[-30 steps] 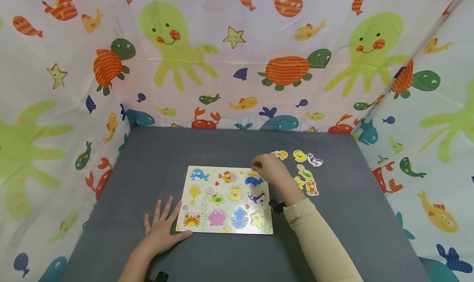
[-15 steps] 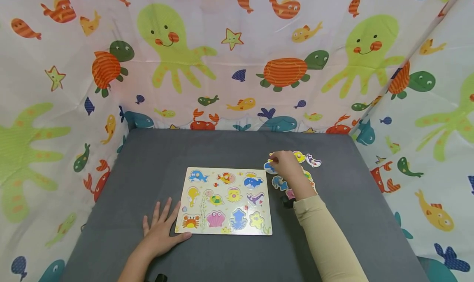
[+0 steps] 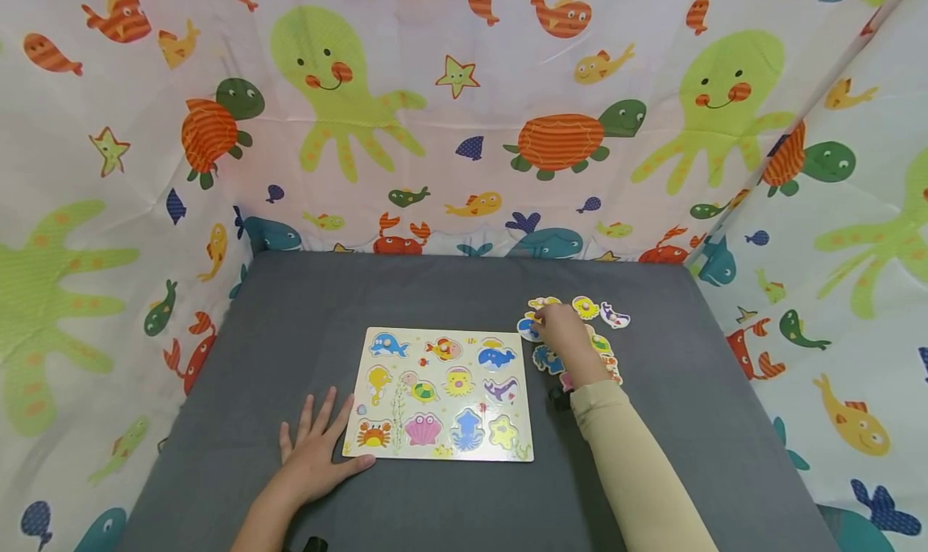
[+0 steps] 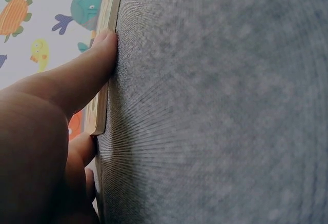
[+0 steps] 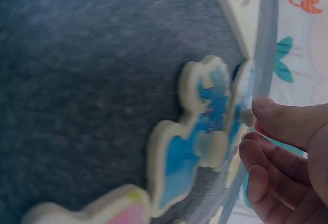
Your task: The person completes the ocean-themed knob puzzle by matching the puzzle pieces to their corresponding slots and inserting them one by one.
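A wooden puzzle board [image 3: 435,455] with sea-animal pictures lies on the grey table. My left hand [image 3: 313,457] rests flat at its lower left corner, fingers spread and straight. In the left wrist view, the thumb [image 4: 97,55] presses along the board's edge. My right hand [image 3: 568,338] reaches into loose pieces right of the board, fingers curled beside a blue piece [image 3: 528,329]. In the right wrist view, the thumb tip [image 5: 264,103] is close to that piece's knob [image 5: 248,117]; I cannot tell whether the fingers pinch anything. A blue seahorse-like piece [image 5: 177,165] lies nearer.
Several knobbed pieces lie around my right hand, among them a yellow one [image 3: 585,307] and a white and purple one [image 3: 615,316]. A pink piece [image 3: 567,381] is partly hidden by my wrist. A cloth wall [image 3: 464,133] with sea-animal prints stands behind the table.
My right hand has moved from the board's upper right corner to the loose pieces at the right, then lowered slightly. My left hand stays on the board's corner.
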Demonstrator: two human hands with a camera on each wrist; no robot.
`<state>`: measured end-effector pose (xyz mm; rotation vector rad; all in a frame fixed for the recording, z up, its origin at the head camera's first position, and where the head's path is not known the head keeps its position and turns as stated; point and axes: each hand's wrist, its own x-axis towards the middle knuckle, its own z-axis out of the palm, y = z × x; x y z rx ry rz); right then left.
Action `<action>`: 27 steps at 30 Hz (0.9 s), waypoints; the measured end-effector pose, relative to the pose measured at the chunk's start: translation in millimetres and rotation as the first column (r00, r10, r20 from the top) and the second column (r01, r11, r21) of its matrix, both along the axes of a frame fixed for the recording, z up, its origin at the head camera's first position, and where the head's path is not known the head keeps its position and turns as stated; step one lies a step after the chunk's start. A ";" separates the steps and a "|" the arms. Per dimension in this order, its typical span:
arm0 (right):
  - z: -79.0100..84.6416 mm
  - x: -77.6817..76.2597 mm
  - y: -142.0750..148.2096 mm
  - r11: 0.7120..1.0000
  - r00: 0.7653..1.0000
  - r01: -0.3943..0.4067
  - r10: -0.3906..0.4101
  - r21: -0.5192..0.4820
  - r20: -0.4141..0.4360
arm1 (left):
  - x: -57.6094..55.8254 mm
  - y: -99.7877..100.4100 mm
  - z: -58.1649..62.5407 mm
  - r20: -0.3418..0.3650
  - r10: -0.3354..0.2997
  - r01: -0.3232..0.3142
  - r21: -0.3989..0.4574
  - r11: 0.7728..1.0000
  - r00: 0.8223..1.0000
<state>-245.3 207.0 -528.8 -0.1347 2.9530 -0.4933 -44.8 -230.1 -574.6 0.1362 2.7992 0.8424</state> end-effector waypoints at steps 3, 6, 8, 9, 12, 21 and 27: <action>-6.3 0.3 0.8 1.000 1.000 -0.010 0.010 0.008 -0.010 | 0.2 0.0 -1.5 0.004 -0.001 0.001 -0.005 1.000 1.000; -10.0 1.0 0.7 1.000 1.000 -0.015 0.015 0.007 -0.026 | 0.2 -0.2 -1.6 0.011 -0.003 0.003 -0.008 1.000 1.000; -10.9 2.0 0.0 1.000 0.999 -0.010 0.010 0.006 -0.034 | 0.0 -0.8 -4.6 0.011 -0.006 0.006 -0.020 1.000 1.000; -11.0 2.4 -0.3 1.000 0.999 -0.006 0.006 0.006 -0.035 | -0.4 -1.3 -6.4 0.012 -0.007 0.007 -0.024 1.000 1.000; -11.2 2.9 -2.0 1.000 1.000 0.010 -0.010 -0.003 -0.022 | -1.4 -2.6 -12.9 0.008 -0.007 0.007 -0.046 0.999 1.000; -3.5 3.2 -1.1 1.000 0.998 0.016 -0.017 -0.005 -0.058 | -1.1 -1.3 -6.4 0.000 -0.006 0.006 -0.023 1.000 1.000; 14.5 16.5 -21.3 0.994 0.987 -0.101 0.096 -0.037 -0.126 | -0.1 -0.5 0.5 -0.011 0.000 0.000 -0.004 1.000 1.000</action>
